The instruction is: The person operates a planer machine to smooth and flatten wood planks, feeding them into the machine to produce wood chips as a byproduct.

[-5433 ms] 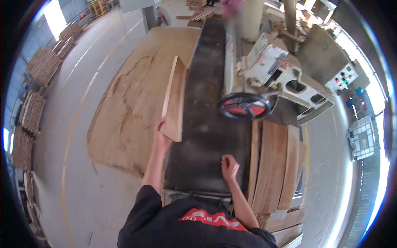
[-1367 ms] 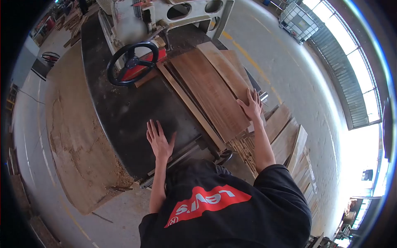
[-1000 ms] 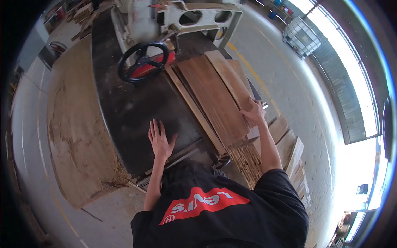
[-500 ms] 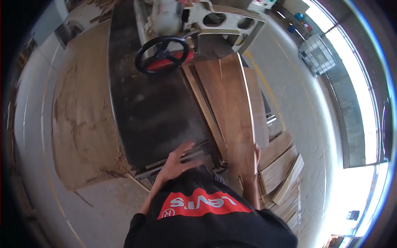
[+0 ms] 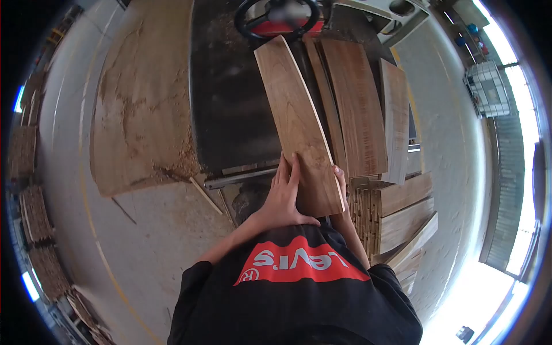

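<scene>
A long brown wooden board (image 5: 299, 126) lies at a slant over the dark machine table (image 5: 230, 103), its near end close to my shirt. My left hand (image 5: 286, 192) rests on the board's left edge, fingers pointing forward and thumb spread toward the near end. On the opposite edge, my right hand (image 5: 340, 187) grips the board near its close end, partly hidden by it. To the right lie a narrow strip (image 5: 326, 98), a wide reddish board (image 5: 356, 109) and a paler board (image 5: 394, 121).
A black handwheel (image 5: 276, 20) stands beyond the board's far end. Stacked boards (image 5: 405, 215) are at the right, below table level. A large sawdust-covered sheet (image 5: 138, 103) lies left of the table. A caged white container (image 5: 487, 89) stands at far right.
The held board has moved left, away from the other boards. My left hand, earlier apart from it, now touches its left edge. The view has shifted, so the table appears higher.
</scene>
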